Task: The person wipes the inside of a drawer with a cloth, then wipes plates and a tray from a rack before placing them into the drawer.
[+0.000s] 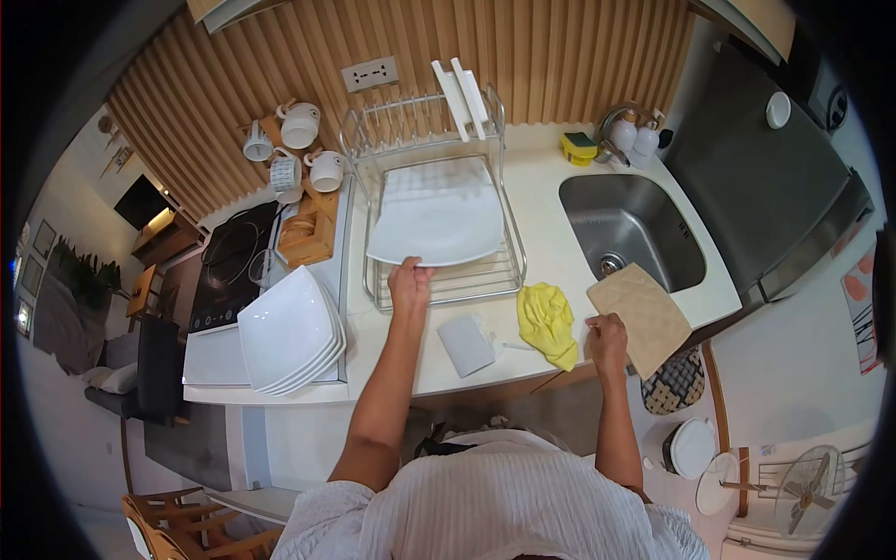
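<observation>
**One hand on a plate at the rack, the other at the mat**

The person stands square to the counter [546, 201]. Nearest, at about four o'clock, the right hand [607, 334] lies low on the counter's front edge, fingers curled against the near corner of a beige quilted mat [644, 313]. Whether it grips that corner or only rests on it, I cannot tell. The mat sits askew, and its far corner appears to hang over the rim of the sink [635, 224].

Just left of that hand lies a crumpled yellow cloth [548, 322], and at six o'clock a small folded white cloth [466, 343] lies flat. Both are well clear of the basin.

At twelve o'clock the left arm reaches forward. The left hand [409, 283] is closed on the near edge of a square white plate [439, 217], thumb on top. The plate lies tilted in the lower tier of the wire dish rack [511, 252]. Judging by its slant, the wires carry most of its weight, so a pinch at the rim steadies it.

At nine o'clock a stack of square plates [289, 331] leans beside the induction hob [233, 261]. Farther off, mugs [301, 124] hang by their handles from a wooden stand at eleven o'clock. Two white boards [464, 98] stand upright in the rack's top tier. A yellow sponge [579, 147] sits behind the sink at one o'clock.
</observation>
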The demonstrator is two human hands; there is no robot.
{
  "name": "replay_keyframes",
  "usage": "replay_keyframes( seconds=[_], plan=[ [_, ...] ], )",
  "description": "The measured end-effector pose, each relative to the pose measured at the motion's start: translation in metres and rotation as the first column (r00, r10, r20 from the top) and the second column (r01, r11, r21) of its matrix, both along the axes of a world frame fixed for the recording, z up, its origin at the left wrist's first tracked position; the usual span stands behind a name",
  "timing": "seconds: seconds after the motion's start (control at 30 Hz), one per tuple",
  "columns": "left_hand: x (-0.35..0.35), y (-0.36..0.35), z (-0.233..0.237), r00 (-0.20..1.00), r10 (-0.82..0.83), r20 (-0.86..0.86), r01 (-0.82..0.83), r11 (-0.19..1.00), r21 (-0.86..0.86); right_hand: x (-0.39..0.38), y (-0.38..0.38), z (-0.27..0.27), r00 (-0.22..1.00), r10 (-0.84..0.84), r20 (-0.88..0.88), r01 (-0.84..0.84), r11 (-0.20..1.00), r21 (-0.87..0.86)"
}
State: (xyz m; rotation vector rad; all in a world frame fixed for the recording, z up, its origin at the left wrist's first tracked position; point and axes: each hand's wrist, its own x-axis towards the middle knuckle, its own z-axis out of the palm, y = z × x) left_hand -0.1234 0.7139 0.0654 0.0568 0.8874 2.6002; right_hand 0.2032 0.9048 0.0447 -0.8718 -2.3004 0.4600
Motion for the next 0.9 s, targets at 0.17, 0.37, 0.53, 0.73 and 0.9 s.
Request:
replay_keyframes(
  seconds=[0.17, 0.37, 0.53, 0.73, 0.9],
  plan=[
    [0.044, -0.032, 0.016, 0.998, -0.043, 0.044, 0.045, 0.997, -0.058, -0.012, 0.0, 0.031, 0.985, -0.073, -0.157, 0.031, 0.966, -0.258],
    [0.096, -0.083, 0.046, 0.992, -0.06, -0.115, 0.043, 0.988, -0.147, -0.066, -0.033, 0.087, 0.872, -0.163, -0.462, -0.407, 0.286, -0.868],
    [0.133, -0.096, 0.103, 0.976, -0.218, 0.005, 0.217, 0.965, -0.149, -0.066, -0.065, 0.118, 0.798, -0.043, -0.601, -0.599, 0.063, -0.799],
    [0.164, -0.047, 0.121, 0.919, -0.393, 0.038, 0.391, 0.893, -0.224, -0.009, -0.042, 0.127, 0.718, -0.246, -0.651, -0.644, 0.119, -0.755],
    [0.172, 0.046, 0.139, 0.808, -0.583, -0.079, 0.559, 0.803, -0.206, 0.014, 0.009, 0.103, 0.684, -0.379, -0.624, -0.624, 0.14, -0.769]
  ],
)
